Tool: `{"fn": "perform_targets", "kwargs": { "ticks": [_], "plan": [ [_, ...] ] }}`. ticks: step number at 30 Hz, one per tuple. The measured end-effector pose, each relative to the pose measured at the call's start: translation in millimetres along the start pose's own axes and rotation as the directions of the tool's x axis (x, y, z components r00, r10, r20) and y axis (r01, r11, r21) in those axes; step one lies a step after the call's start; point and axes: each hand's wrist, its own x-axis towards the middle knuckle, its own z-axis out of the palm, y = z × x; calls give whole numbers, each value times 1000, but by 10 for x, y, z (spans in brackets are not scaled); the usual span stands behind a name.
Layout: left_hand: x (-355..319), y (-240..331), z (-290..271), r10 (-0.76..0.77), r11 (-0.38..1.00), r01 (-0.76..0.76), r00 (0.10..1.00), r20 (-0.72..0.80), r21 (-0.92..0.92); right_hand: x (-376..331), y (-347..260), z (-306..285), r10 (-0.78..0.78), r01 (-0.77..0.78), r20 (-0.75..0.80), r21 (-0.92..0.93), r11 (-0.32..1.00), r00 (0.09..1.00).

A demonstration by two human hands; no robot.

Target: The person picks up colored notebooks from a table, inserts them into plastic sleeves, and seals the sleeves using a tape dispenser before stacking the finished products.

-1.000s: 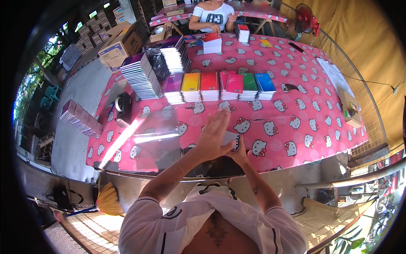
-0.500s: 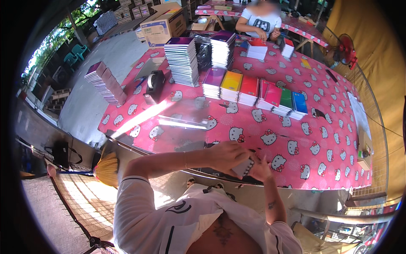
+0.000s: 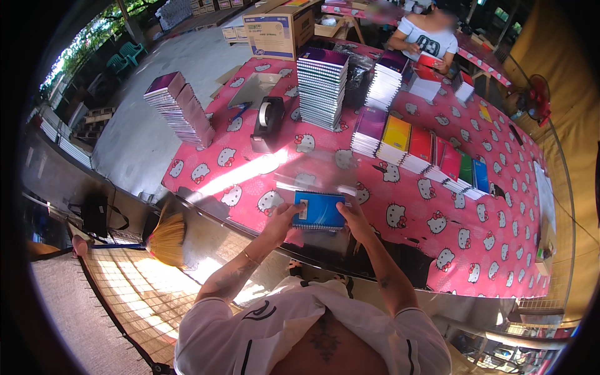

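Between my two hands is a blue spiral notebook (image 3: pixel 319 210), cover up, its wire coil along the edge nearest me. My left hand (image 3: pixel 284 219) grips its left end with the thumb on top. On the right end, my right hand (image 3: pixel 354 219) holds it the same way. Beneath and just beyond the notebook lies a sheet of clear plastic (image 3: pixel 315 172) on the pink table cover (image 3: pixel 250 212). Farther off stands a black tape dispenser (image 3: pixel 267 128) with a roll in it.
Spiral notebooks in several colours (image 3: pixel 420 150) form a row of stacks at right. A tall notebook stack (image 3: pixel 322 87) rises behind, another stack (image 3: pixel 179 109) at left. A cardboard box (image 3: pixel 275 34) stands at the back. Across the table a person (image 3: pixel 428 40) handles red notebooks.
The notebook, tilted edge-on between my hands before, now lies flat with its blue cover showing. Both hands have moved left, to its two ends. The view has shifted, moving the tabletop things rightward.
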Motion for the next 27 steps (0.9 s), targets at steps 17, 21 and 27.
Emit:
{"fn": "perform_targets", "kwargs": {
  "ticks": [17, 21, 27],
  "plan": [
    [1360, 112, -532, 135, 883, -93, 989, -59, 461, 397, 3, 63, 27, 3, 8, -984, 178, 1000],
    [1104, 407, -154, 187, 678, -78, 980, -69, 731, 348, 212, -244, -172, -16, -79, -941, 339, 982],
    [1132, 405, -153, 215, 682, -61, 969, -120, 729, 339, 215, 14, 143, -174, -369, -53, 983, 919]
  ]
}}
